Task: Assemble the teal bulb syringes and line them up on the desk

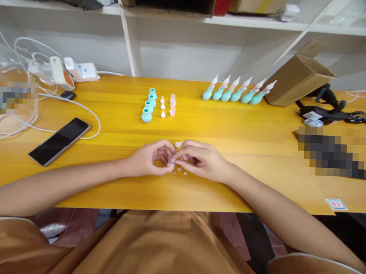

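My left hand (151, 158) holds a small clear pinkish plastic cup (171, 162) between thumb and fingers. My right hand (202, 159) meets it from the other side, thumb and forefinger drawn together at the cup; anything between those fingertips is too small to make out. A white nozzle tip (178, 145) lies just behind the hands. Beneath them, a tiny ring (179, 169) and a tiny white piece (185, 173) rest on the table. Farther back stand several teal rubber bulbs (146, 115) in a row, three white nozzle tips (163, 114) and some pink clear cups (172, 111).
Several assembled teal bulbs with white nozzles (235, 91) line the back, beside an open cardboard box (297, 79). A phone (60, 141) and white cables lie left, near chargers (63, 73). Black straps (326, 107) and a sticker (336, 204) are on the right.
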### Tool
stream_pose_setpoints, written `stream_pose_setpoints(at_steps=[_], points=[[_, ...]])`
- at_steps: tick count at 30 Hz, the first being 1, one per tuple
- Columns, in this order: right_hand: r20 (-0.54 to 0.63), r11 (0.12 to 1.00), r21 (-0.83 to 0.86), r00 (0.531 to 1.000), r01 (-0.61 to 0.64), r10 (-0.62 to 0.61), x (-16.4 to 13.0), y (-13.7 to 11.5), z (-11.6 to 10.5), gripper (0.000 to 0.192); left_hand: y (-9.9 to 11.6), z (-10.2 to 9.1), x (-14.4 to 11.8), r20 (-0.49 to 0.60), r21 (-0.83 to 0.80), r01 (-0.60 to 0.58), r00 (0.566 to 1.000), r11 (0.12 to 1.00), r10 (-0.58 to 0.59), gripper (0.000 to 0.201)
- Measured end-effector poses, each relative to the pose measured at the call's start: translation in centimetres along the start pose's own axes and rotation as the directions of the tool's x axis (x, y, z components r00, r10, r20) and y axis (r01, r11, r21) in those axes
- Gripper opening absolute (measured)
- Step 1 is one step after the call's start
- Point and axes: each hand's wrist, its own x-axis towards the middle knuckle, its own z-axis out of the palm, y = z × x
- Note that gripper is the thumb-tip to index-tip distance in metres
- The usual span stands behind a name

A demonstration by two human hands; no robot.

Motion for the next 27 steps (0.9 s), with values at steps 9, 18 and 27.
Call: stream_pose_setpoints(at_steps=[9, 18, 27], points=[[0.0, 1.0, 0.003, 1.0, -0.004, 0.004, 0.0, 0.0, -0.1, 0.012, 0.1, 0.0, -0.1, -0.008, 0.004, 0.003, 1.0, 1.0, -0.003, 0.04], [-0.023, 1.0, -0.021, 1.0, -0.013, 0.013, -0.1, 0.0, -0.2, 0.015, -0.7, -0.7, 0.3, -0.036, -0.137, 0.028, 0.999, 0.99, -0.033, 0.045], [-0.009, 0.999, -0.034, 0.999, -0.035, 0.035, -0.3, 0.3, -0.3, 0.02, 0.6, -0.7, 0.4, -0.089, -0.209, 0.104, 0.988, 0.972, -0.125, 0.047]])
